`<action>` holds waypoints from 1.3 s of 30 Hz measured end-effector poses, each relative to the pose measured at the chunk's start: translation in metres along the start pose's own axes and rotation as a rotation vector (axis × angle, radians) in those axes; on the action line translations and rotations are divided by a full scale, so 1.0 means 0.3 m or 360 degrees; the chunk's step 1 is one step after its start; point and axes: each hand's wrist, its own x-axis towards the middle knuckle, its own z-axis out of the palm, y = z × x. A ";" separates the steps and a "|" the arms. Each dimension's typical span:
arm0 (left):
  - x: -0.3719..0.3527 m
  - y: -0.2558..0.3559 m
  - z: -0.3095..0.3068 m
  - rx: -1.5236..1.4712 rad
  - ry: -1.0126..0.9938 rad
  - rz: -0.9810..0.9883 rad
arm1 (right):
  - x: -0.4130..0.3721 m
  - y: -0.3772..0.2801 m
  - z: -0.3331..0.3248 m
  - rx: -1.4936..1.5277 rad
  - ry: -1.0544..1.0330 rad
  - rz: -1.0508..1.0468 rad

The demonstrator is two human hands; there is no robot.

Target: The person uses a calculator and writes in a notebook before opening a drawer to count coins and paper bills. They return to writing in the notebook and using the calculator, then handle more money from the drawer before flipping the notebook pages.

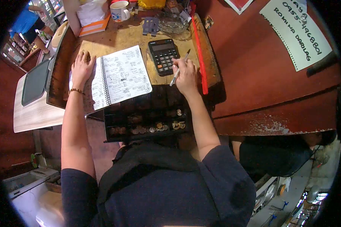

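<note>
A spiral notebook (127,75) filled with handwriting lies open on the wooden desk. My left hand (82,70), fingers stretched out, rests flat at its left side. Right of the notebook is a black calculator (163,56). My right hand (186,76) grips a pen (188,53) that slants up between the fingers, and a fingertip reaches the calculator's right-hand keys. Below the desktop, an open cash drawer (144,113) holds several coins (159,126) in its front compartments.
A white mug (119,11), an orange booklet (95,26) and plastic-wrapped items (174,22) stand along the back. A red strip (201,56) edges the desk's right side. At left, a dark tray (37,81) lies on a pale table. Other people are at upper left and lower right.
</note>
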 end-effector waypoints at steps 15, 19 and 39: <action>-0.009 0.019 -0.017 -0.0035 -0.0018 -0.0058 | 0.008 -0.046 0.014 -0.0068 -0.0057 -0.0033; -0.006 0.013 -0.015 -0.0074 0.0009 -0.0058 | -0.022 -0.103 -0.029 0.0063 0.0058 -0.0130; -0.013 0.022 -0.025 -0.0064 0.0020 -0.0051 | -0.107 0.034 -0.024 0.0204 0.0061 0.0104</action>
